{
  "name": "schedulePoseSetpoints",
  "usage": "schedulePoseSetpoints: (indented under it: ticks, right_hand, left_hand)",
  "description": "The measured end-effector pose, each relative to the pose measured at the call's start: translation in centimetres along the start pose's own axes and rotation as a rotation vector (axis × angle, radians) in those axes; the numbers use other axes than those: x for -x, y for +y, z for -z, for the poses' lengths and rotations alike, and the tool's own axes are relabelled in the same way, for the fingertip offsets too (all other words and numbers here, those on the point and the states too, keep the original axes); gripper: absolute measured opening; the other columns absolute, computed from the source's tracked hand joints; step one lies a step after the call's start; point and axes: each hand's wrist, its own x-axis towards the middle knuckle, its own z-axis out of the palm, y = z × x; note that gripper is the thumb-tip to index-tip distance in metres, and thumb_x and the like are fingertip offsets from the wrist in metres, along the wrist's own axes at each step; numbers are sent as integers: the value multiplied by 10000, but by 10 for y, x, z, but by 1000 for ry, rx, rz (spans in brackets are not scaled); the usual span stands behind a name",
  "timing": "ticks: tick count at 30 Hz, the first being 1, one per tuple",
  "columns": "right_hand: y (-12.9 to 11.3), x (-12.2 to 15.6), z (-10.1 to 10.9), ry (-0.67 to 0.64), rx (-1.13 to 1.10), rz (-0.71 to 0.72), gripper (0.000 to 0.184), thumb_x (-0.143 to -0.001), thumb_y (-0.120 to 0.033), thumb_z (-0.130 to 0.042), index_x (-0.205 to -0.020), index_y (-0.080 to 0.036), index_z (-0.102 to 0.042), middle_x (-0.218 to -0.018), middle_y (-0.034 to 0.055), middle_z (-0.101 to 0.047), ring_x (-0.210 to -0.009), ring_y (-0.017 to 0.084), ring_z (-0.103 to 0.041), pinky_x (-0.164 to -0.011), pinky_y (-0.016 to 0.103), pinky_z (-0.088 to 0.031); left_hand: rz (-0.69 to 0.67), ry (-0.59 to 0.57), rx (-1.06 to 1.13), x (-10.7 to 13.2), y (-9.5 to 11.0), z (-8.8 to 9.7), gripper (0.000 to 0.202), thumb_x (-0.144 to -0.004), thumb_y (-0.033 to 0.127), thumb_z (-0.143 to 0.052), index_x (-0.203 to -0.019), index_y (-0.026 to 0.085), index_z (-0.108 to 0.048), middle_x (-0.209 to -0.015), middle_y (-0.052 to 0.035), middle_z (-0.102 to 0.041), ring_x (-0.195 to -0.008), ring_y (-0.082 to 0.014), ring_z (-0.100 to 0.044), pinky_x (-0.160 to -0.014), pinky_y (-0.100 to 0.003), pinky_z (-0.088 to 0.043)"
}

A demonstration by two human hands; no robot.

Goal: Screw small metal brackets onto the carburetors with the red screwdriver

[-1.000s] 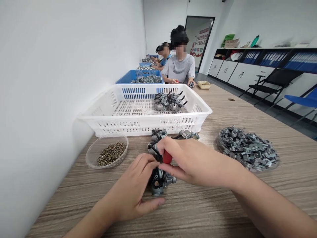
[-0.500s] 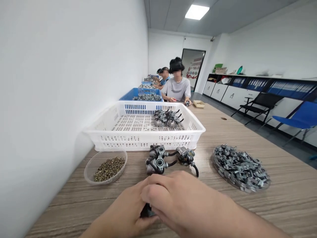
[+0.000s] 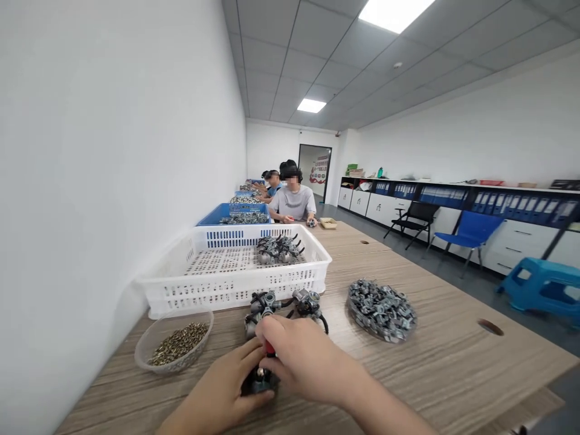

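My left hand (image 3: pixel 222 386) is closed around a carburetor (image 3: pixel 263 383) low on the table, its fingers on the left side and thumb on the near side. Above that part, my right hand (image 3: pixel 308 356) grips a red-handled screwdriver (image 3: pixel 270 348); most of the tool is hidden by the fingers. Just beyond my hands stand more carburetors (image 3: pixel 308 301) with black hoses, partly covered by my right hand. To the left, a clear bowl (image 3: pixel 141 350) holds small brass-coloured screws (image 3: pixel 181 343). Grey metal pieces (image 3: pixel 383 308) are heaped in a clear dish on the right.
A white perforated crate (image 3: pixel 235 293) stands behind, with several carburetors (image 3: pixel 277 249) in its right part. Beyond it are a blue crate (image 3: pixel 211 216) and co-workers (image 3: pixel 294 202) along the table. A white wall runs close on the left. A table hole (image 3: pixel 490 327) lies right.
The view has tilted up and shifted right. My right hand has risen off the held carburetor, so the red handle and more of that part now show. My left hand keeps its hold.
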Motion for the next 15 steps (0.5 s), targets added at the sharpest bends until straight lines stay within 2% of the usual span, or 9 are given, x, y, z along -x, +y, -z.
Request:
schedulePoseSetpoints:
  ticks: [4, 7, 9, 11, 13, 15]
  right_hand:
    - [-22, 24, -13, 84, 67, -70, 240, -1035, -229, -747, -1186, -263, -564, -1186, 34, -779, -904, 251, -750, -644, 337, -327]
    - [-35, 38, -26, 150, 83, -129, 187, -1048, -202, -686, -1188, -254, -573, -1209, 60, -763, -908, 269, -753, -635, 341, -342]
    - [-40, 49, -36, 204, 75, -176, 185, -1063, -208, -654, -1221, -249, -569, -1223, 74, -755, -911, 274, -757, -639, 337, -366]
    - [-42, 62, -45, 259, 58, -210, 201, -1065, -217, -641, -1245, -251, -560, -1230, 76, -750, -926, 271, -762, -649, 329, -393]
    - [-43, 75, -56, 318, 37, -219, 226, -1055, -227, -640, -1259, -264, -550, -1220, 64, -753, -944, 266, -770, -662, 324, -420]
    - [-44, 86, -66, 388, 18, -218, 163, -1052, -232, -608, -1197, -271, -546, -1173, 58, -758, -942, 262, -781, -683, 326, -453]
  left_hand:
    - [-144, 38, -61, 0, -5, -3, 484, -1029, 495, -817, -1479, 355, -706, -1400, -87, -824, -1259, -373, -809, -1085, -443, -668]
    - [-193, 57, -99, 1, -3, -1, 436, -1034, 504, -804, -1418, 319, -712, -1323, -92, -838, -1204, -365, -822, -1069, -423, -666]
    - [-202, 57, -102, 0, 1, 1, 450, -1046, 489, -784, -1441, 305, -674, -1337, -91, -833, -1200, -351, -826, -1057, -407, -665]
    - [-210, 62, -106, 0, 6, 2, 468, -1057, 496, -772, -1463, 304, -638, -1418, -96, -804, -1270, -346, -808, -1077, -402, -654]
    - [-221, 71, -124, -1, 8, 0, 426, -1052, 506, -774, -1407, 308, -646, -1526, -95, -758, -1348, -348, -782, -1096, -401, -646]
    - [-231, 91, -154, 0, 5, -5, 363, -1044, 511, -773, -1319, 304, -660, -1579, -95, -735, -1341, -355, -794, -1072, -404, -662]
